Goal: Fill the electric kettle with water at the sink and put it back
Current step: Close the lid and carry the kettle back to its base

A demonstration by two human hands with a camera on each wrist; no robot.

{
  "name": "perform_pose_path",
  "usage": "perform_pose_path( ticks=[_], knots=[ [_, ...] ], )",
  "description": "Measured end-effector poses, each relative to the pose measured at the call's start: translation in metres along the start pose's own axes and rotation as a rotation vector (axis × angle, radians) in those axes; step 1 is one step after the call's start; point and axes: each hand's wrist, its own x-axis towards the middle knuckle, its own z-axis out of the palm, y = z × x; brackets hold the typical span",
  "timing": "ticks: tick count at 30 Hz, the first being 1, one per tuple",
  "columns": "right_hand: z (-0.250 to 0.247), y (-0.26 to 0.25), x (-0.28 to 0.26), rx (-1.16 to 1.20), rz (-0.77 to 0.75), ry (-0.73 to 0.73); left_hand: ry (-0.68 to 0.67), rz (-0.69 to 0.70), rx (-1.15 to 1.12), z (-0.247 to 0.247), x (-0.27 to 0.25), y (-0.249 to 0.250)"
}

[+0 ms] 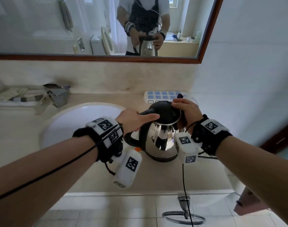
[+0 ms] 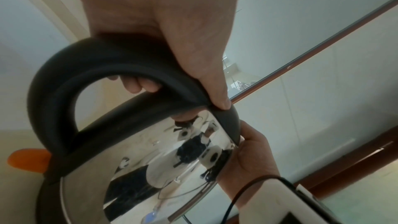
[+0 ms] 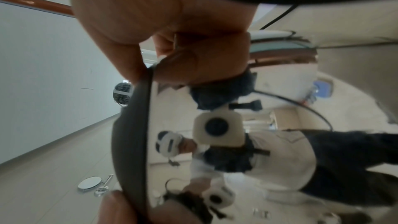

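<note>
Early stage, apparently. Kettle point(image 1: 161, 138) upright on the bench point(image 1: 153, 176), just right of the sink point(image 1: 61, 126). Left hand point(image 1: 133, 118) wrapping the handle; right hand point(image 1: 187, 110) gripping the lid rim. Filling, returning left.

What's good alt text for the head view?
Two hands hold a steel electric kettle above a beige counter: left hand grips the black handle, right hand grips the lid's edge. White sink left, power strip behind, mirror above.

The chrome kettle point(image 1: 163, 145) has a black lid point(image 1: 164, 112) and an orange switch point(image 2: 29, 160).
</note>
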Motion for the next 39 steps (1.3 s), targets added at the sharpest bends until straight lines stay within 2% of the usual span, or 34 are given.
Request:
perform_pose_path(
  ticks=[6,15,34,39],
  knots=[
    [-0.012,0.013,0.016,0.011,0.012,-0.019,0.042,-0.041,0.042,0.011,0.013,0.006],
    [-0.005,0.013,0.038,-0.073,-0.008,-0.027,0.086,-0.055,0.054,0.007,0.028,0.006],
    [-0.019,0.011,0.024,-0.065,0.018,-0.005,0.047,-0.047,0.091,0.021,0.021,0.012],
    [-0.027,0.019,0.022,-0.112,0.003,-0.039,0.044,-0.02,0.131,0.026,0.021,0.012]
  ],
)
